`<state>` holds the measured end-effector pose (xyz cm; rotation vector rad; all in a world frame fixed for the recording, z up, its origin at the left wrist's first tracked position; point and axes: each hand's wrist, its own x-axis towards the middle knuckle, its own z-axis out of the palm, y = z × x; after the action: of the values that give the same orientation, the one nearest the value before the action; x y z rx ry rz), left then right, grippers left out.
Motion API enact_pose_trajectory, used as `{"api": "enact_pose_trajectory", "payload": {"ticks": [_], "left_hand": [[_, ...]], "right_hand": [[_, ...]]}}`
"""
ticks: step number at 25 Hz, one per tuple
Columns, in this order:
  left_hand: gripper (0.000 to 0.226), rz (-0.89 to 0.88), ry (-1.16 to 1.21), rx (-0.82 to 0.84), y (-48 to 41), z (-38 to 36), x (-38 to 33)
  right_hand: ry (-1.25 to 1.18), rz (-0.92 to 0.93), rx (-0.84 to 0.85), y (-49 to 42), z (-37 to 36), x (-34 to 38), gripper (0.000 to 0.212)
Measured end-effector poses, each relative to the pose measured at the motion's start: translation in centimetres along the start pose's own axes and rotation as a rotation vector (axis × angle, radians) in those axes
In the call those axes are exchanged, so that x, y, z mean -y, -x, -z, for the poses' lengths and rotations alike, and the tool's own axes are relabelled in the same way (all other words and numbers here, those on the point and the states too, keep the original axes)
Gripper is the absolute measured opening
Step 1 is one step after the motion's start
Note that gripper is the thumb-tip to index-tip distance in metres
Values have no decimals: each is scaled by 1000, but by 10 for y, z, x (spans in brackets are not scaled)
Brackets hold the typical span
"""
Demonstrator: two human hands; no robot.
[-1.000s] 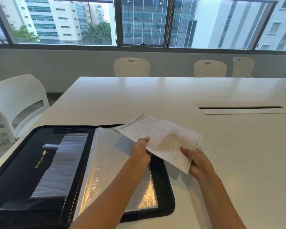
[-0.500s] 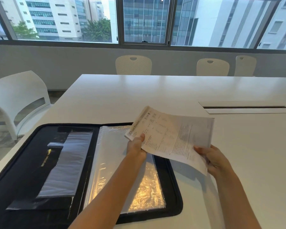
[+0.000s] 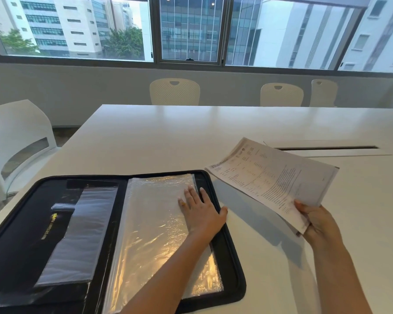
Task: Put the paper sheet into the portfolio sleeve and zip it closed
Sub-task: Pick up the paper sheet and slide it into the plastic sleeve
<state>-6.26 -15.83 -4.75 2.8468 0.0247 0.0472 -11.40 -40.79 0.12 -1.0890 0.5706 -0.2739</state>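
Paper sheet (image 3: 273, 176) is pinched at its near corner by right hand (image 3: 319, 220), held above table (image 3: 145, 137), right of open portfolio (image 3: 230, 264). Left hand (image 3: 200, 210) lies flat, unclenched, on clear sleeve (image 3: 154, 223). Sleeve's right edge should be lifted before the sheet is fed in squarely.

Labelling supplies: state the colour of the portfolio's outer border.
Black, on the open portfolio; head view shows it best.

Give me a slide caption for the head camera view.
Left hand flat on open portfolio's clear sleeve; right hand holds paper sheet.
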Motion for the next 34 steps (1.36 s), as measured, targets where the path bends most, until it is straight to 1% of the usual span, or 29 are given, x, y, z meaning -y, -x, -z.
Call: {"api": "enact_pose_trajectory", "payload": {"ticks": [4,8,14,19,23,27,29,30,32,34], "left_hand": [[84,-26,-35,9,2,-1,-1],[81,-113,-55,42,13,-2,3],[81,-386,-117,116,50,1,22],[79,-646,-166,188,85,21,54],[77,-852,-120,252,109,42,87],[77,-982,-39,305,123,60,115],[71,-970,15,319,121,66,119],[67,-925,64,307,117,68,116],[56,-796,158,223,100,72,100],[44,-735,115,92,71,74,81]], "right_hand": [[2,-11,-15,5,5,-7,32],[-28,-10,-4,5,5,-11,36],[-187,38,56,6,-11,-19,44],[-170,52,82,11,-19,-24,44],[-168,61,77,16,-18,-26,45],[-144,56,70,21,-12,-30,43],[-149,51,66,23,-9,-32,43],[-154,48,63,23,-8,-34,42],[-173,40,62,24,-7,-35,41],[-195,35,70,24,-6,-35,40]]}}
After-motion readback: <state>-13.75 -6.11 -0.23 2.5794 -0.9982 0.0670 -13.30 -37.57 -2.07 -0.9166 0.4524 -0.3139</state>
